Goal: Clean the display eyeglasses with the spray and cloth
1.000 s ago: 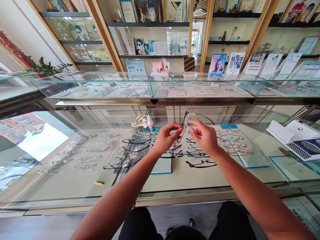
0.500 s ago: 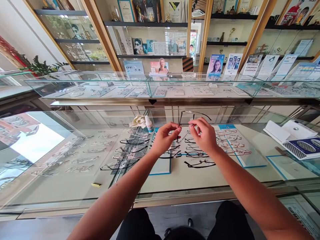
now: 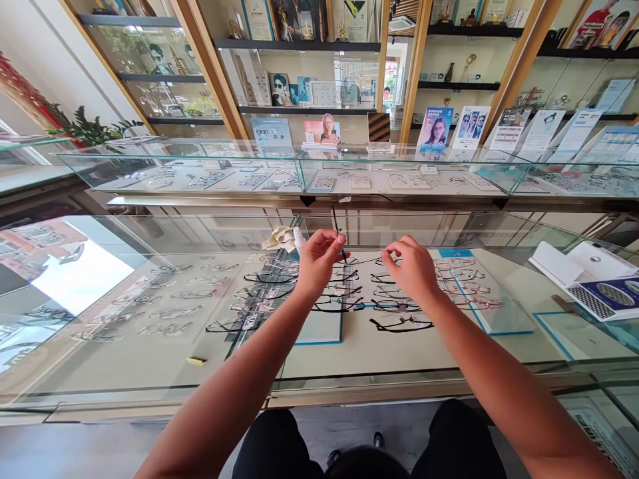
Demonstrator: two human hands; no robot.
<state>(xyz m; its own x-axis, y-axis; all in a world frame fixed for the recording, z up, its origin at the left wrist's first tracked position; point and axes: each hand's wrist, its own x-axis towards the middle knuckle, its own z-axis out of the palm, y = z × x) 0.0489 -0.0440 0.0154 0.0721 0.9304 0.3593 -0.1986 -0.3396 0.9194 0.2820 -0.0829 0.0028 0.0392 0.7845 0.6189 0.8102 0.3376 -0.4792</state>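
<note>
A thin black-rimmed pair of glasses [image 3: 349, 256] hangs above the middle of the glass worktop [image 3: 150, 372], each hand's grip, left hand [image 3: 315, 261] and right hand [image 3: 412, 266], pinched on one end, so uneven pulling could bend the frame or drop it onto the glass.

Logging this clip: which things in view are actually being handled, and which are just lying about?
In hand:
thin black eyeglass frame, pinched at either end by the left hand and right hand.

Lying about:
folded cloth and small spray bottle on the glass counter; rows of frames under the glass; white case; brochures.
</note>
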